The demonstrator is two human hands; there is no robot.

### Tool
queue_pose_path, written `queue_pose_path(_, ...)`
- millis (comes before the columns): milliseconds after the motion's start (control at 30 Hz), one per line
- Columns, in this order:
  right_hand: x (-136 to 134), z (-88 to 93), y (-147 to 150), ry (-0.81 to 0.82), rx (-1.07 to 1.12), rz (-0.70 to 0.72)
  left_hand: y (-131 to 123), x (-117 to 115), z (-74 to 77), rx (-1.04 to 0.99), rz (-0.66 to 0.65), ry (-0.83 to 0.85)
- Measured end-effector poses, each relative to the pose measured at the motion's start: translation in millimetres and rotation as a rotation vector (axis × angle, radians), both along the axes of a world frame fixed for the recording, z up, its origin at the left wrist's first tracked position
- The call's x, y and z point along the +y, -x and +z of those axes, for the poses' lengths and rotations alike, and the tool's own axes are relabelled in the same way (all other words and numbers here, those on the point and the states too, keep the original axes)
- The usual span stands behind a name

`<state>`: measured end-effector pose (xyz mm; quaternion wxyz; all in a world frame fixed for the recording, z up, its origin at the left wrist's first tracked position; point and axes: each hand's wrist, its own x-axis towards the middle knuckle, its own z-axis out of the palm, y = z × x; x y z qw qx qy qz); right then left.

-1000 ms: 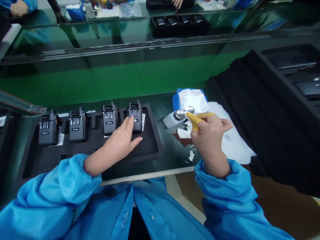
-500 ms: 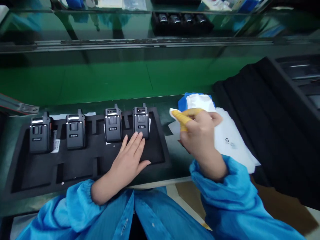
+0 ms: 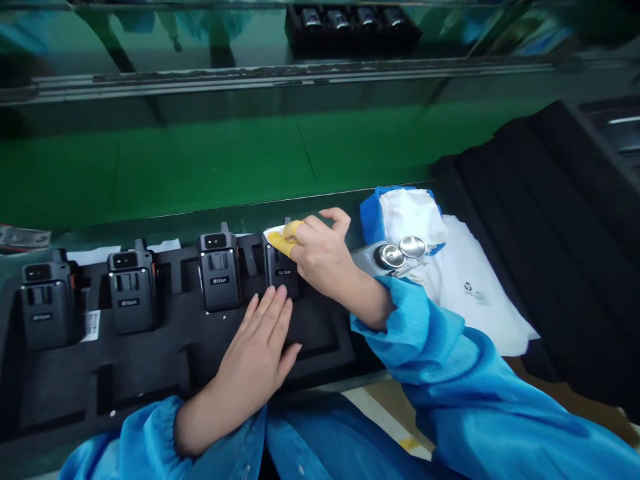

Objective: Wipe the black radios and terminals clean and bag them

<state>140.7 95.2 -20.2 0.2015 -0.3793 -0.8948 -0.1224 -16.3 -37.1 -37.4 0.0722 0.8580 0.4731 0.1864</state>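
Note:
Several black two-way radios stand in a row in a black foam tray (image 3: 320,327). The rightmost radio (image 3: 287,279) has its lower end touched by the fingertips of my left hand (image 3: 257,350), which lies flat with fingers stretched. My right hand (image 3: 325,257), wearing yellow finger cots, pinches a small white wipe (image 3: 271,233) against that radio's upper face, covering part of it. Left of it are a second radio (image 3: 219,280), a third (image 3: 133,298) and another at the far left (image 3: 47,308).
To the right sit a blue box (image 3: 371,217) of white wipes, a metal-topped dispenser bottle (image 3: 387,256) and a white plastic bag (image 3: 483,313). Black foam trays (image 3: 540,227) lean at the far right. A dark tray of devices (image 3: 350,40) rests behind the green partition (image 3: 210,160).
My right hand has moved left with the wipe, from beside the blue box onto the rightmost radio. The bottle it was covering now shows. My left hand stays at the radio's lower end.

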Motion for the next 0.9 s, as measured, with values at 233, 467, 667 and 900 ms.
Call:
queue_pose_path(233, -6.9, 2.9, -7.7, -0.066, -0.018, -0.086, -1.1, 0.6, 3.1, 0.018, -0.021, -0.006)
queue_pose_path(467, -2.8, 0.8, 11.9, -0.086, -0.014, -0.114, -1.1, 0.5, 4.5, 0.039, -0.004, 0.004)
queue_pose_path(667, -11.2, -4.6, -0.8, -0.144, 0.043, -0.184, -1.6, 1.8, 5.9, 0.074, -0.012, -0.031)
queue_pose_path(900, -13.0, -6.7, -14.8, -0.125, 0.009, -0.341, -2.1, 0.9, 3.8, 0.062, -0.014, -0.064)
